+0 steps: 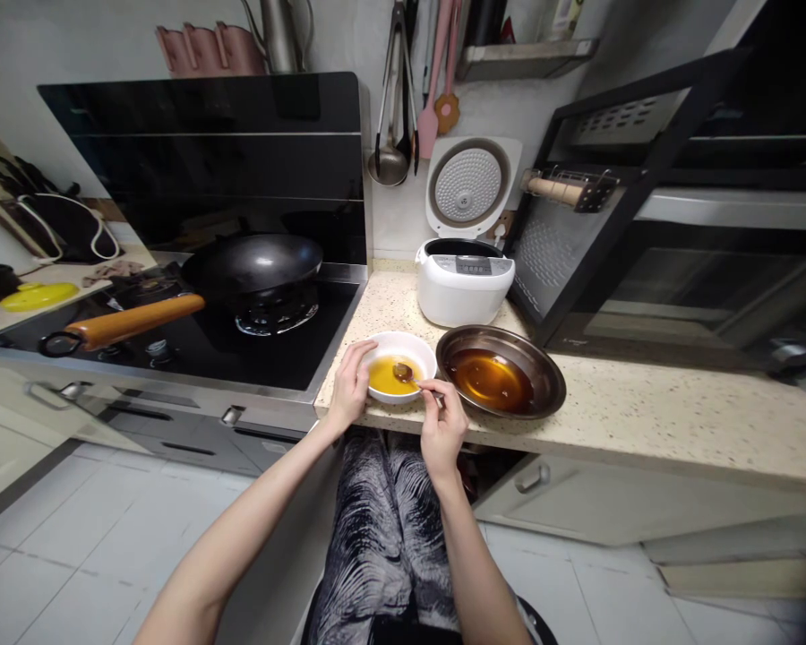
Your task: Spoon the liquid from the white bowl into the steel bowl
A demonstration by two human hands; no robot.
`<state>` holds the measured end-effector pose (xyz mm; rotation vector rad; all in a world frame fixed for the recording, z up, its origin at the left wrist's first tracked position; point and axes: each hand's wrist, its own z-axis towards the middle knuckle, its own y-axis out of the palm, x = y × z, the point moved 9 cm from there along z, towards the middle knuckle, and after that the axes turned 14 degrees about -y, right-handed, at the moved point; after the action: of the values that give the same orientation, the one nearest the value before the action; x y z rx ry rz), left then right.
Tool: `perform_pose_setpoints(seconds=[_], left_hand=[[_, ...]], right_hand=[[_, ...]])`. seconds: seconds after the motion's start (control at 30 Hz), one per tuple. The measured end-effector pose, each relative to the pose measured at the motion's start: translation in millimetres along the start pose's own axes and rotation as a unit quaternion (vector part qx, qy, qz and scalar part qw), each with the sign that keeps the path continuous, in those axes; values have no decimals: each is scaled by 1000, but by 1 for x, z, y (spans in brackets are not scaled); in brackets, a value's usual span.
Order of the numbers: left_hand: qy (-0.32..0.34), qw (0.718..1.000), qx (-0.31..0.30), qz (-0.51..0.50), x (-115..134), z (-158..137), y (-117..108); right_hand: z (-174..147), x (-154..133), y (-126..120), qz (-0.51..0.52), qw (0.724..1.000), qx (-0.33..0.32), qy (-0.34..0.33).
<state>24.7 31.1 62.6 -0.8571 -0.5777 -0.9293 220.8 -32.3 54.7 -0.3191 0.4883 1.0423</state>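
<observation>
A white bowl [424, 348] with yellow liquid in it stands near the counter's front edge. My left hand [351, 387] is closed on the bowl's left side, its fingers along the rim. Pinched in my right hand [443, 423] is the handle of a metal spoon [403, 372]. The spoon's head lies in the yellow liquid, towards the right of the bowl. Just right of my right hand sits a wide metal bowl [552, 376] holding amber-brown liquid.
Behind the bowls a white rice cooker [467, 291] stands with its lid up. A dark wok [252, 264] with a wooden handle [141, 321] rests on the stove at left. To the right are a black rack and an oven [698, 296]. Utensils hang on the wall.
</observation>
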Motion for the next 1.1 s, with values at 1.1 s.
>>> perform_pose_setpoints(seconds=[1.1], left_hand=[[13,1000,2,-2,0,0,-1]], right_hand=[[3,-8,-32,71,987,139,41]])
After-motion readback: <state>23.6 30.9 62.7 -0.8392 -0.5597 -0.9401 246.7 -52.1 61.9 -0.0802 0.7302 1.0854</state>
